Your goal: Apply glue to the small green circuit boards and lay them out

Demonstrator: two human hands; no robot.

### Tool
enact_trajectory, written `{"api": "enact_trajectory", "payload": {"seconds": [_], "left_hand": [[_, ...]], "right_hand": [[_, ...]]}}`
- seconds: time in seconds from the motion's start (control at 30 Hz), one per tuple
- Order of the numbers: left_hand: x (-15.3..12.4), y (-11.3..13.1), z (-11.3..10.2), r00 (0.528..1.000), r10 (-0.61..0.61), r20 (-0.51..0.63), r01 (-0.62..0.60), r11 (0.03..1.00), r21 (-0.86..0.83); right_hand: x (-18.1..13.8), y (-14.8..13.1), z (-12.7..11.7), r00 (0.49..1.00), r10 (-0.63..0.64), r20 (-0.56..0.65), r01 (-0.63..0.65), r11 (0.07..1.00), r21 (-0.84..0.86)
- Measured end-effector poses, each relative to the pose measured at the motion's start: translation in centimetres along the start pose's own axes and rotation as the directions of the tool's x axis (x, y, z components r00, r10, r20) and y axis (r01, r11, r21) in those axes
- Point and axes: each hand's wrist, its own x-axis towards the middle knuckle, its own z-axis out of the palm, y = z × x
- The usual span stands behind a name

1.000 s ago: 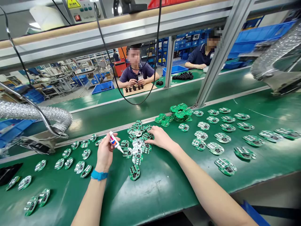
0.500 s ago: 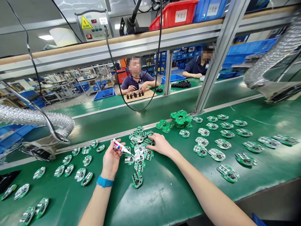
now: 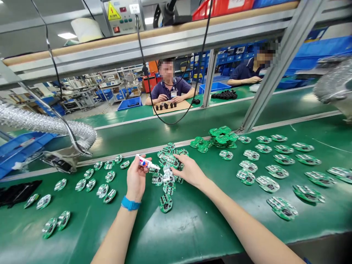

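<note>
My left hand (image 3: 136,178), with a blue wristband (image 3: 130,204), is shut on a white tube of glue (image 3: 147,162) whose nozzle points right toward a heap of green circuit boards (image 3: 167,168). My right hand (image 3: 189,170) lies with spread fingers on the right side of that heap, touching its boards and holding nothing. One board (image 3: 166,203) sits apart just below the heap. Rows of similar boards (image 3: 266,172) cover the bench to the right, and more (image 3: 93,185) lie to the left.
A stacked pile of green boards (image 3: 221,137) lies beyond my right hand on the green bench (image 3: 192,227). A foil duct (image 3: 46,126), a black cable (image 3: 176,113) and a metal frame upright (image 3: 277,66) stand ahead. Two co-workers (image 3: 170,84) sit across a second bench.
The glue tube has tilted from steeply down toward nearly level in my left hand. The whole view has shifted, with the bench sliding right and lower in frame. My right hand stays on the heap.
</note>
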Motion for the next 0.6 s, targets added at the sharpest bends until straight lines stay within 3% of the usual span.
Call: {"api": "enact_trajectory", "payload": {"seconds": [0.13, 0.33, 0.6], "left_hand": [[-1.2, -0.4, 0.6, 0.986, 0.167, 0.008, -0.166, 0.972, 0.169], [-2.7, -0.9, 1.1, 0.932, 0.357, 0.058, -0.347, 0.84, 0.417], [-3.8, -1.1, 1.8, 0.921, 0.379, 0.092, -0.376, 0.8, 0.469]], "right_hand": [[-0.9, -1.4, 0.6, 0.998, -0.051, 0.026, 0.051, 0.998, 0.028], [-1.5, -2.3, 0.8, 0.996, -0.074, 0.045, 0.073, 0.997, 0.033], [-2.0, -3.2, 0.9, 0.994, -0.081, 0.068, 0.08, 0.997, 0.024]]}}
